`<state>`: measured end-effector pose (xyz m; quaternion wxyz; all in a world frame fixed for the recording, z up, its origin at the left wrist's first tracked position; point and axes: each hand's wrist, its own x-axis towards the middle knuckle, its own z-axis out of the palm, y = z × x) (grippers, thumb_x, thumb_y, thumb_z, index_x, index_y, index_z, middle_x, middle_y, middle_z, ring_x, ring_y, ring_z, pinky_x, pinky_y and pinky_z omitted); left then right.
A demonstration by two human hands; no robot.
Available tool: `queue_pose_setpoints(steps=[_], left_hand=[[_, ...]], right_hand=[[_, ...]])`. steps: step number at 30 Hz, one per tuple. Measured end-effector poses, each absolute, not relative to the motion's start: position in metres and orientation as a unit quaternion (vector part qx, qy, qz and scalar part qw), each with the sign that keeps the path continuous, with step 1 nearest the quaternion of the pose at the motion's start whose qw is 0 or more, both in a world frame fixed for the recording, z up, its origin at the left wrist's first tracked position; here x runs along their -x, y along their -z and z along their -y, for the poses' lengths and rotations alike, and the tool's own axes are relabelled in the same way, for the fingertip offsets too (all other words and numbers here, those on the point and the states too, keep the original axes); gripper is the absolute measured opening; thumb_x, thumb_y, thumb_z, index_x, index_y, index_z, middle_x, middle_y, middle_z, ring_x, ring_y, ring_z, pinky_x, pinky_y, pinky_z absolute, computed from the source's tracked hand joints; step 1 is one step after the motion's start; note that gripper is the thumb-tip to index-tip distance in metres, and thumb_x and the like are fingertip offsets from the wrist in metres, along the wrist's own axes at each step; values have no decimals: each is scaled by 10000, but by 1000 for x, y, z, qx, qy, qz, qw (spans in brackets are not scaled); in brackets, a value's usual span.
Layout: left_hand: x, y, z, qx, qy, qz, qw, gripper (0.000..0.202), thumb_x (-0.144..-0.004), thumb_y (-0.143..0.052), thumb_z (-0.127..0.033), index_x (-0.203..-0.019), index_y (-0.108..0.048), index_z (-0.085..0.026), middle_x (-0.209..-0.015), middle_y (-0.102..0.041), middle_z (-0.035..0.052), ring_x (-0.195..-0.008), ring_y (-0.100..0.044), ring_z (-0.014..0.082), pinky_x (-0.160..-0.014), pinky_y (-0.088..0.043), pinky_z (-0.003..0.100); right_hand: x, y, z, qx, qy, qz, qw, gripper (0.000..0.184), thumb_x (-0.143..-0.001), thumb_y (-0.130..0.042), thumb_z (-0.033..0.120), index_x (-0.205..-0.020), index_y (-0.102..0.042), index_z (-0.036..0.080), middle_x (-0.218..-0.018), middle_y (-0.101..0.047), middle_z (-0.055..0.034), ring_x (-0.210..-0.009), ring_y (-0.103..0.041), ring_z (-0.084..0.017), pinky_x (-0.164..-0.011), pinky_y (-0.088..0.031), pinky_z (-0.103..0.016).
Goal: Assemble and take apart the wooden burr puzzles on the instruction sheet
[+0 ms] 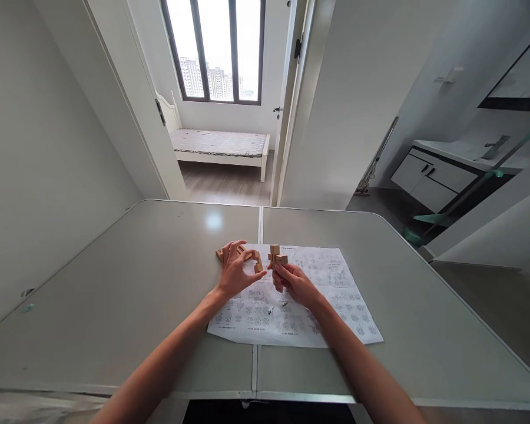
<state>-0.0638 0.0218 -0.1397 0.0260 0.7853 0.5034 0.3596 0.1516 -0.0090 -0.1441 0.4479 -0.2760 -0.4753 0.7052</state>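
My left hand [235, 272] is closed on a notched wooden puzzle piece [258, 262], gripped upright between thumb and fingers. Several more wooden pieces [221, 253] lie behind and beside that hand, partly covered by it. In my right hand [294, 281] is a partly joined wooden block puzzle [276, 257], its crossing bars sticking up and to the side. A small gap separates the two held things. Under both hands lies a large creased paper sheet [256, 321] printed with rows of small puzzle diagrams.
The pale table [159, 294] has a seam down its middle and a raised metal edge. Two small shiny bits [270, 310] lie on the paper. Past the table are a doorway, a bed [221, 143] and a window; a washbasin cabinet [441, 174] stands at the right.
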Motion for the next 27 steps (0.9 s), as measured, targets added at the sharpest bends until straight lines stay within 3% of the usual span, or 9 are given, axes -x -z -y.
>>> queue_pose_setpoints(steps=[3,8,15,18,23,27], left_hand=[[66,144,-22,-821,-314,-476,24,481,-698,-847,-537,-1063,-720,-251,-1456,-479,99,-1419,-305,376,-1206,-269,548],[70,142,-21,-836,-282,-470,22,405,-715,-786,-372,-1096,-722,-250,-1491,-456,91,-1447,-278,374,-1229,-253,563],[72,145,-23,-832,-281,-478,15,571,-715,-687,-198,-1284,-652,-239,-1483,-477,115,-1450,-296,376,-1207,-278,592],[70,144,-23,-816,-316,-484,17,543,-751,-643,-150,-1285,-631,-249,-1426,-528,109,-1436,-336,352,-1185,-326,571],[65,131,-19,-781,-414,-456,101,266,-958,-548,-263,-1207,-641,-243,-1277,-655,83,-1299,-522,275,-1152,-396,503],[64,125,-15,-779,-400,-393,281,481,-940,-644,-451,-1368,-565,-248,-1336,-659,102,-1204,-623,261,-1068,-491,446]], right_hand=[[-151,142,10,280,-705,471,450,450,-890,-714,590,-1034,-687,164,-680,-468,41,-575,-419,-108,-573,-365,-280],[-150,142,10,271,-703,487,441,418,-935,-675,561,-1058,-688,161,-679,-474,36,-573,-417,-108,-573,-355,-282],[-150,143,10,288,-683,512,434,450,-917,-670,603,-1048,-667,172,-686,-488,33,-568,-427,-110,-573,-361,-284],[-146,145,11,324,-633,543,447,460,-922,-641,623,-1035,-652,177,-660,-488,40,-542,-422,-110,-565,-343,-284],[-140,147,14,412,-498,592,482,431,-953,-578,625,-949,-622,197,-588,-443,60,-511,-360,-119,-525,-289,-282],[-140,147,16,431,-450,625,470,402,-969,-554,602,-936,-622,206,-620,-462,44,-546,-389,-133,-543,-320,-285]])
